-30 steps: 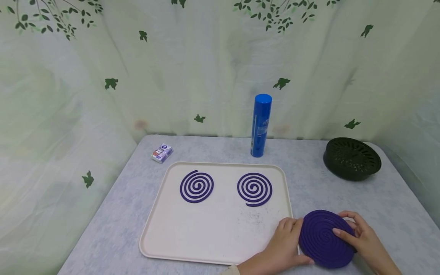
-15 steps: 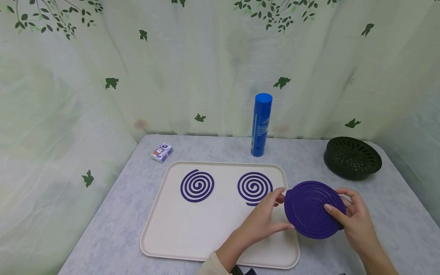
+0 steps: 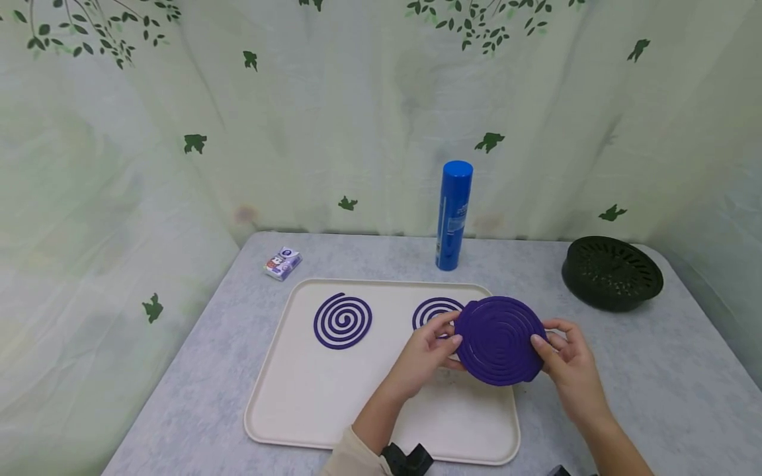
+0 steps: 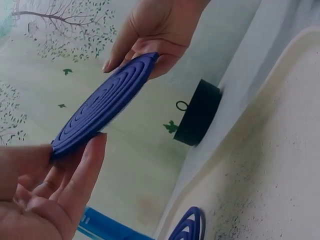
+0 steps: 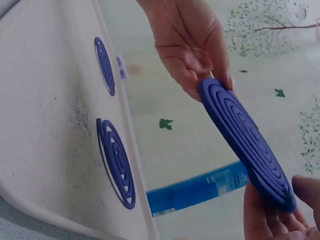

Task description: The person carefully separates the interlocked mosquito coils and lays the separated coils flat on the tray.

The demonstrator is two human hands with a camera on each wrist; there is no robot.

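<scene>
Both hands hold a purple mosquito coil [image 3: 501, 340], a tightly nested disc without open gaps, above the right part of a white tray [image 3: 333, 410]. My left hand [image 3: 421, 354] pinches its left edge between thumb and fingers. At the opposite edge, my right hand [image 3: 573, 367] grips it with the thumb on the near face. The left wrist view shows the coil [image 4: 102, 107] tilted, clear of the tray. Two single open-spiral coils lie on the tray: a left coil [image 3: 342, 321] and a right coil [image 3: 430, 309], which the left hand and held disc partly cover.
A blue spray can [image 3: 454, 218] stands behind the tray. At the back left lies a small purple-and-white box [image 3: 282, 264]. A dark round coil holder with a slotted top [image 3: 612, 274] sits at the back right. Dark crumbs [image 5: 75, 120] are scattered on the tray.
The held coil has risen from beside the tray's lower right and moved left over it. The left hand, loosely beside the coil half a second ago, now pinches its edge.
</scene>
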